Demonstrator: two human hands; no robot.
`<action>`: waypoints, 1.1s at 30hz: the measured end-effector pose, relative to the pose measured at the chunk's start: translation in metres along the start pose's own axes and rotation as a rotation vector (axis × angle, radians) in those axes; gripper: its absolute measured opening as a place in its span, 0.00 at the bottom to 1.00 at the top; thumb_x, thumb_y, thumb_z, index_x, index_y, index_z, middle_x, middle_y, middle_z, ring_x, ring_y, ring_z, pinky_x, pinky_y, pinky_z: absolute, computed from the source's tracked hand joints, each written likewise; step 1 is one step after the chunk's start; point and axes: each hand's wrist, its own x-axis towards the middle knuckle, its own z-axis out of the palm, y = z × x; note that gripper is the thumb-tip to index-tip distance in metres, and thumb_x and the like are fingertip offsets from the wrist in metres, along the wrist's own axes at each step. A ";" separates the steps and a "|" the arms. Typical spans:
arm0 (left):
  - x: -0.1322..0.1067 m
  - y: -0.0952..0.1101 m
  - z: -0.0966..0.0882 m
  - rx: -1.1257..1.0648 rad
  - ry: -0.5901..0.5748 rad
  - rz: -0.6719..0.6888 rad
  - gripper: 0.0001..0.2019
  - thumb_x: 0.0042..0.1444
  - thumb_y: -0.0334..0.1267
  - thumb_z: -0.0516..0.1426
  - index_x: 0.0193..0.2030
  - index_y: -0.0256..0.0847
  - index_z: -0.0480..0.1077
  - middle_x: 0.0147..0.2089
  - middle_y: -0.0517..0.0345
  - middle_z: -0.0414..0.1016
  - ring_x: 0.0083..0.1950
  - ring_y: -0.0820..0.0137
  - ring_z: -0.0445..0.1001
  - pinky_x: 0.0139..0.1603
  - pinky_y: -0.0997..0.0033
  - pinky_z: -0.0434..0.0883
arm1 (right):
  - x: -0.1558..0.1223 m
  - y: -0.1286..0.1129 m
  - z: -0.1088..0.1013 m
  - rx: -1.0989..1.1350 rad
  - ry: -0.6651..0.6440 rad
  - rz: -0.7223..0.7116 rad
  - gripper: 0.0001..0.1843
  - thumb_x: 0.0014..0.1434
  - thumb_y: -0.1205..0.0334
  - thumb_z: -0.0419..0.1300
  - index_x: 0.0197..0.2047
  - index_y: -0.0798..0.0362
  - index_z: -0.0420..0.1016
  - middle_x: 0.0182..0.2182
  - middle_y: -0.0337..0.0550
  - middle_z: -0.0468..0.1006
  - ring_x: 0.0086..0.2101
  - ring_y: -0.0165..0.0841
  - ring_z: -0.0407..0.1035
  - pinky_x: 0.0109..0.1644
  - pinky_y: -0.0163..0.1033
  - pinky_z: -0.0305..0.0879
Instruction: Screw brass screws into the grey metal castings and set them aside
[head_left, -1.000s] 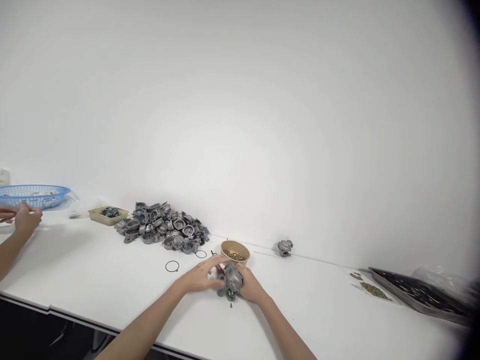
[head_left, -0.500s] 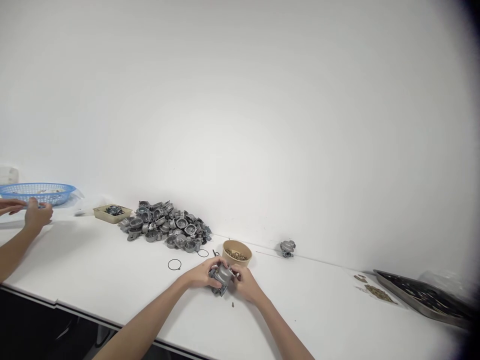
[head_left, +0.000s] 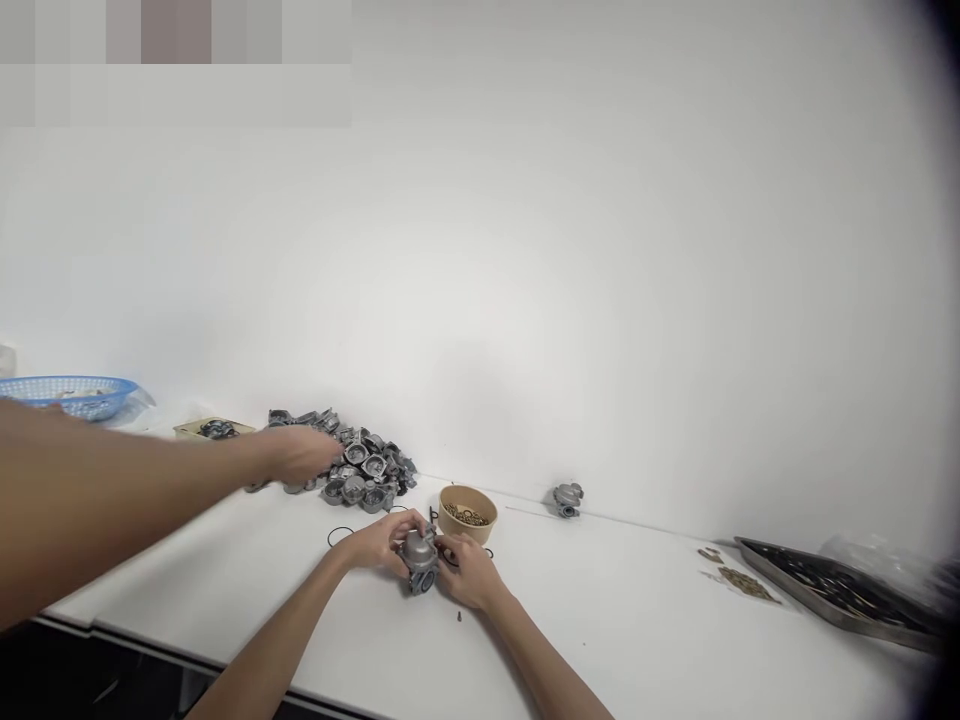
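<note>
Just above the white table, a grey metal carburetor is gripped at its left and upper side by my left hand. It is upright, with its domed part on top and a round opening facing me. My right hand is closed at the carburetor's right side, fingertips pinched together; anything between them is hidden. Black curved pieces show on both sides of this hand, perhaps one ring partly covered by it. A small screw lies below my right hand. Behind stands a tan paper bowl of small brass-coloured parts.
A co-worker's arm reaches from the left over a pile of carburetor parts. A black ring lies left. Another carburetor stands by the wall. Brass pieces and a dark tray are at right; a blue basket far left.
The co-worker's arm has swung right, over the pile. The carburetor has turned in my hands so its round opening faces me. The view has shifted slightly.
</note>
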 end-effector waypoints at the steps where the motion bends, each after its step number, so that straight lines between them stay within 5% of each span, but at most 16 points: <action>1: 0.000 0.001 0.001 -0.008 -0.010 0.006 0.32 0.35 0.31 0.70 0.49 0.43 0.65 0.51 0.53 0.72 0.55 0.58 0.71 0.53 0.61 0.68 | 0.000 -0.001 0.001 -0.010 0.022 0.022 0.12 0.60 0.62 0.55 0.44 0.49 0.76 0.35 0.43 0.78 0.37 0.37 0.70 0.41 0.37 0.60; 4: 0.001 0.003 0.003 -0.019 -0.028 0.012 0.31 0.36 0.31 0.70 0.49 0.43 0.67 0.51 0.53 0.72 0.57 0.57 0.70 0.56 0.58 0.67 | 0.001 -0.001 0.004 -0.006 0.066 0.084 0.12 0.52 0.63 0.61 0.42 0.51 0.75 0.34 0.44 0.79 0.36 0.39 0.70 0.38 0.37 0.60; 9: 0.001 0.002 0.002 0.034 -0.005 0.002 0.31 0.36 0.31 0.70 0.50 0.44 0.69 0.54 0.52 0.72 0.57 0.56 0.70 0.56 0.57 0.68 | 0.004 0.012 -0.004 0.230 0.212 0.201 0.10 0.54 0.66 0.55 0.37 0.52 0.77 0.32 0.44 0.81 0.32 0.37 0.74 0.36 0.37 0.68; 14: -0.004 0.003 -0.003 0.074 0.001 0.039 0.24 0.40 0.26 0.63 0.48 0.43 0.73 0.61 0.49 0.68 0.58 0.55 0.70 0.55 0.55 0.70 | 0.014 0.030 -0.047 0.347 0.585 0.399 0.13 0.58 0.58 0.54 0.42 0.53 0.75 0.34 0.47 0.82 0.33 0.40 0.77 0.36 0.40 0.73; 20: -0.006 0.000 -0.003 0.058 0.028 0.055 0.20 0.46 0.28 0.58 0.48 0.42 0.74 0.51 0.51 0.76 0.54 0.58 0.72 0.56 0.56 0.69 | 0.032 -0.001 -0.091 0.504 0.751 0.275 0.18 0.59 0.54 0.58 0.49 0.55 0.73 0.34 0.44 0.77 0.28 0.35 0.76 0.29 0.37 0.75; 26: -0.006 0.008 0.003 0.194 0.054 0.027 0.21 0.46 0.36 0.66 0.49 0.43 0.73 0.50 0.54 0.75 0.50 0.61 0.74 0.57 0.59 0.67 | 0.029 -0.036 -0.076 0.642 0.823 0.158 0.20 0.60 0.54 0.59 0.52 0.56 0.73 0.35 0.46 0.78 0.29 0.34 0.76 0.34 0.38 0.77; 33: -0.005 0.013 0.006 0.167 0.058 0.015 0.20 0.45 0.35 0.66 0.47 0.42 0.73 0.47 0.52 0.75 0.48 0.63 0.74 0.55 0.61 0.69 | 0.029 -0.028 -0.068 0.676 0.776 0.134 0.19 0.60 0.54 0.60 0.51 0.56 0.73 0.35 0.45 0.78 0.29 0.34 0.76 0.35 0.40 0.78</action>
